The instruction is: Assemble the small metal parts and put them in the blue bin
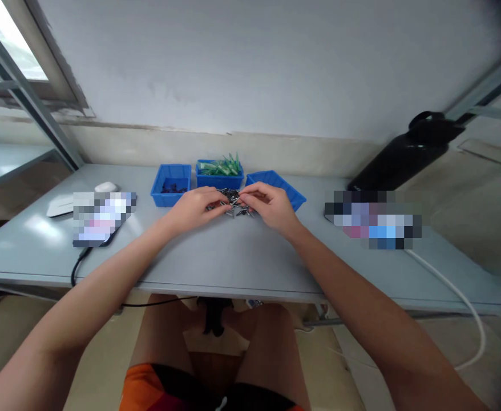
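Note:
A small pile of dark metal parts (233,200) lies on the grey table (233,257) in front of three blue bins. My left hand (197,206) rests at the pile's left side, its fingertips among the parts. My right hand (270,205) is at the pile's right side, fingers curled and pinching at the parts. Which single piece each hand grips is too small to tell. The left blue bin (171,184) holds dark bits, the middle blue bin (219,174) holds green pieces, and the right blue bin (278,185) sits tilted behind my right hand.
A black bottle (404,154) lies at the back right. A white cable (456,291) runs off the table's right edge. A white case (106,186) and a flat white object (60,205) sit at the left, with a black cable (77,265) hanging over the front edge.

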`<action>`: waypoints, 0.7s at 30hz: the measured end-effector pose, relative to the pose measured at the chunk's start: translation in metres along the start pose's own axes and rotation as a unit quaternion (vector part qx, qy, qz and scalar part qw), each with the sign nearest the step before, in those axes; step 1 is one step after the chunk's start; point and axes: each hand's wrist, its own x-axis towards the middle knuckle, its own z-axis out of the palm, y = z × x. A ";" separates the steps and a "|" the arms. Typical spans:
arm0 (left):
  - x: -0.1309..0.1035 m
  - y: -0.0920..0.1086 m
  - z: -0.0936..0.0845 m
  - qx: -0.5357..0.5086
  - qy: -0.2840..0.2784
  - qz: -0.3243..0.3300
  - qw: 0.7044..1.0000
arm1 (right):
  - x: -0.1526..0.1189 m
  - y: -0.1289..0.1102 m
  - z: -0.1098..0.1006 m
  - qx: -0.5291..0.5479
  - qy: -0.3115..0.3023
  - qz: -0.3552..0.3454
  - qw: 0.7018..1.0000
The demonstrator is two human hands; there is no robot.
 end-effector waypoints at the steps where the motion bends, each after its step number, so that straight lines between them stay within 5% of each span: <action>1: 0.000 0.000 0.000 0.001 0.000 0.003 1.000 | 0.000 0.000 0.001 0.002 0.005 -0.002 1.000; 6: -0.001 -0.002 0.001 0.011 0.008 0.015 1.000 | -0.001 -0.001 0.002 -0.004 0.004 -0.007 1.000; 11: -0.001 -0.004 -0.002 0.009 0.079 -0.001 0.997 | 0.001 -0.002 -0.002 -0.061 0.009 -0.011 0.998; 21: -0.001 0.007 -0.003 -0.046 0.135 0.056 0.988 | -0.001 -0.002 0.000 -0.077 -0.120 -0.024 0.990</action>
